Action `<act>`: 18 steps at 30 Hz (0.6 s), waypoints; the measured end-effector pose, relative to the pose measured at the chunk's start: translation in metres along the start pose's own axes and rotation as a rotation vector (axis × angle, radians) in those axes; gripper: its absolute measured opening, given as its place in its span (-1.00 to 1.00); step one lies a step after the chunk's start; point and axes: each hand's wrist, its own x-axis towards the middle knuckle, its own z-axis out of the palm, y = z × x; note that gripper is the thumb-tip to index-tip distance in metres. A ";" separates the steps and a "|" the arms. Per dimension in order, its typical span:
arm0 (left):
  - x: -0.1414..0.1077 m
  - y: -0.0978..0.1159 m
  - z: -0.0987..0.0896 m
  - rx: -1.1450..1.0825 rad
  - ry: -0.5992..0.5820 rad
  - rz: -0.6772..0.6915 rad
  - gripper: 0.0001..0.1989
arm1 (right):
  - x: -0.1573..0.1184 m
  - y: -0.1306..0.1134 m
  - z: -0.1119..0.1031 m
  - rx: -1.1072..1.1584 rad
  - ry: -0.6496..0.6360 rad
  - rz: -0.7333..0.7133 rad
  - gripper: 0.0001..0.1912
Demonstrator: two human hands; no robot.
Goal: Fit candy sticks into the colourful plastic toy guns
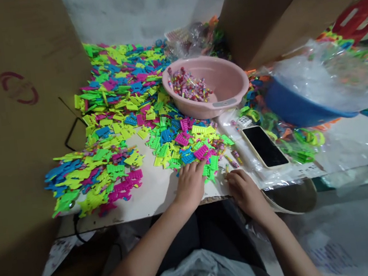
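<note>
My left hand lies palm down at the near edge of a pile of small flat plastic pieces, its fingers stretched onto magenta and green comb-like pieces. To its right, my right hand is closed, with curled fingers at the table's front edge. A small yellowish wrapped tube shows at its fingertips; the grip itself is partly hidden. Similar small printed tubes lie just beyond that hand. Farther back, a pink basin holds many of these little tubes on its left side.
A separate heap of neon pieces lies at the left, by a tall cardboard box. A phone rests on clear plastic bags at the right. Behind it stands a blue basin with plastic bags over it. Another carton stands behind.
</note>
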 end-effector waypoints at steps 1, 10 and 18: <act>-0.001 -0.002 0.000 -0.026 -0.004 0.002 -0.48 | -0.001 -0.004 0.000 0.051 0.056 0.007 -0.82; -0.020 -0.016 -0.019 -0.760 -0.072 -0.156 -0.78 | -0.017 -0.035 0.011 0.886 0.198 0.344 -0.82; -0.046 -0.012 -0.033 -1.672 -0.087 -0.597 -0.66 | -0.013 -0.073 0.017 1.361 0.057 0.445 -0.74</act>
